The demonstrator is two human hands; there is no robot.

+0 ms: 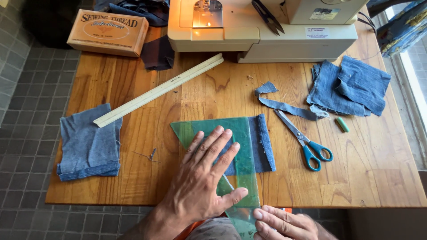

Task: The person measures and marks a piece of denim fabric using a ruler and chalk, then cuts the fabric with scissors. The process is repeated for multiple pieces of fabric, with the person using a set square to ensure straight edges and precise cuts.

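My left hand (pixel 202 178) lies flat with fingers spread on a green see-through set square (pixel 242 142), pressing it onto a blue denim piece (pixel 262 142) near the table's front edge. My right hand (pixel 284 222) pinches the set square's lower tip at the bottom of the view, just off the table edge. The denim shows through the plastic and sticks out on its right side.
Teal-handled scissors (pixel 307 144), a denim strip (pixel 280 104), green chalk (pixel 342 124) and stacked denim squares (pixel 351 86) lie to the right. A cream ruler (pixel 158 91), folded denim (pixel 89 144), a cardboard box (pixel 108 32) and a sewing machine (pixel 267 26) with black snips (pixel 268 17) surround the wooden table (pixel 356 178).
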